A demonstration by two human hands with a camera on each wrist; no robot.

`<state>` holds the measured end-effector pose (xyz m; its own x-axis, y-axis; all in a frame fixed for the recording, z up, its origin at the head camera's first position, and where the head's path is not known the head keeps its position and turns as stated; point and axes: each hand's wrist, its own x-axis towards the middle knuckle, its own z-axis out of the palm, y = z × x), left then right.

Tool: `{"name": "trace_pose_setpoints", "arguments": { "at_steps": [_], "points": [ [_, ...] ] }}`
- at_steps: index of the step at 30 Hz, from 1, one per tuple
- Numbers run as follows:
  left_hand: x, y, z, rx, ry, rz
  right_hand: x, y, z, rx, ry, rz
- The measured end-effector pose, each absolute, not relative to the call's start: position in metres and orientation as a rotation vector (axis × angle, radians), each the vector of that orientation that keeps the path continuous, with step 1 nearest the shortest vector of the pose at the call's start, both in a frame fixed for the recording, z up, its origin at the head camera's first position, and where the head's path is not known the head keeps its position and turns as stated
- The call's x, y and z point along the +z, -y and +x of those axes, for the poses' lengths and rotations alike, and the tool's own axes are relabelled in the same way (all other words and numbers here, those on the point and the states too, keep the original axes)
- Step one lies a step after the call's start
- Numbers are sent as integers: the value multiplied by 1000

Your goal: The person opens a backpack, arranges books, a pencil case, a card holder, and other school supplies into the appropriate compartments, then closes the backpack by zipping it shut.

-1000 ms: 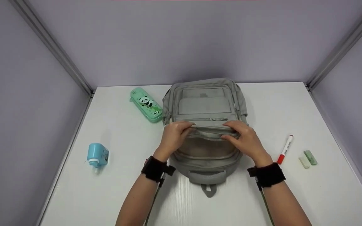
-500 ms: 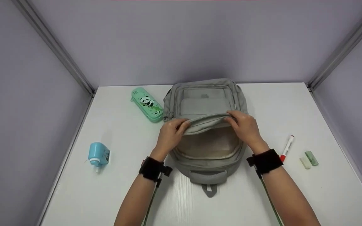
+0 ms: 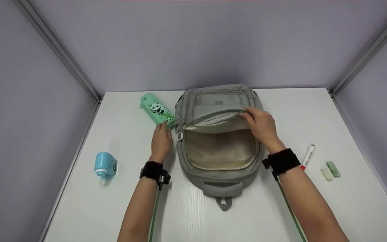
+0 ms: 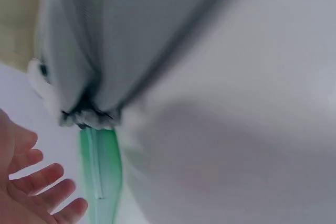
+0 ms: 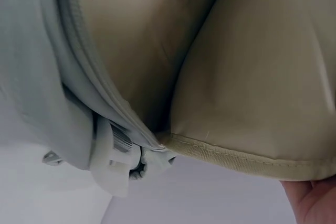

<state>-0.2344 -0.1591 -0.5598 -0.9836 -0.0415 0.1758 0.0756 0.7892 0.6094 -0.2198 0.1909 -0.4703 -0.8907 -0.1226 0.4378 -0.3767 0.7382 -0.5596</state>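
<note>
Counted one grey backpack (image 3: 222,175) centred on a white worktop (image 3: 89,208), one green pencil case (image 3: 156,107) just beside it, one blue bottle (image 3: 105,163), one marker (image 3: 308,154), two small blocks (image 3: 333,169). Pinched the backpack's flap (image 3: 218,118) in the right hand (image 3: 262,126); had the left hand (image 3: 161,141) relaxed near the pencil case. Noted the bottle near the left edge, pale walls (image 3: 213,40) around.
</note>
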Motion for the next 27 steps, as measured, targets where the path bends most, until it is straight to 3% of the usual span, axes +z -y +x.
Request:
{"name": "trace_pose_setpoints", "arguments": {
  "at_steps": [7,27],
  "points": [
    [-569,167,-243,-521,3061,-175,-464,-190,-230,934,2575,377],
    [-582,181,-209,-405,2869,45,-456,-191,-247,997,2632,294]
  ]
}}
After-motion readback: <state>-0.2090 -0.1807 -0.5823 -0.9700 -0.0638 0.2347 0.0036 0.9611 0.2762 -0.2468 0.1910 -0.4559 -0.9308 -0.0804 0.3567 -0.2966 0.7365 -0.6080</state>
